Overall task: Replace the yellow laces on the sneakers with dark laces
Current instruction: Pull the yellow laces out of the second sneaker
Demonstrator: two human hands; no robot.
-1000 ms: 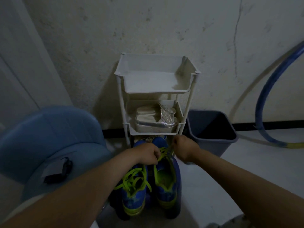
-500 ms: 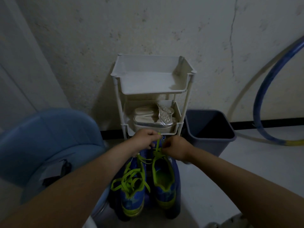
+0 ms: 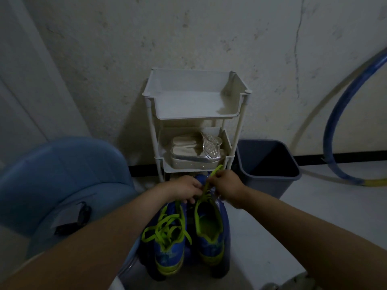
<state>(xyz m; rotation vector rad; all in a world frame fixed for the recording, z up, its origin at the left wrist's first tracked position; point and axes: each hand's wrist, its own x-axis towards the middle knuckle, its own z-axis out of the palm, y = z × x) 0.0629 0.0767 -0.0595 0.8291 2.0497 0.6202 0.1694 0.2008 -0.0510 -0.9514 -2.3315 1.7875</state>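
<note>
Two blue sneakers stand side by side on the floor, toes away from me. The left sneaker [image 3: 168, 248] has loose yellow laces [image 3: 165, 227] spread over its tongue. The right sneaker [image 3: 210, 233] has its yellow lace [image 3: 209, 181] pulled up taut near the toe. My right hand [image 3: 227, 184] pinches that lace, whose end sticks out above the fingers. My left hand [image 3: 184, 190] grips the toe end of the right sneaker beside the lace. A dark lace [image 3: 80, 214] lies on the blue chair seat at the left.
A white shelf rack [image 3: 193, 114] stands against the wall behind the sneakers, with silver sandals [image 3: 196, 152] on its middle tier. A dark bin [image 3: 270, 164] sits to its right. A blue chair [image 3: 62, 181] is at my left. A blue hoop [image 3: 335, 130] leans on the wall.
My right hand has drawn the yellow lace up and out of the right sneaker's eyelets. My left hand dropped back down to the sneaker's toe end after rising half a second ago.
</note>
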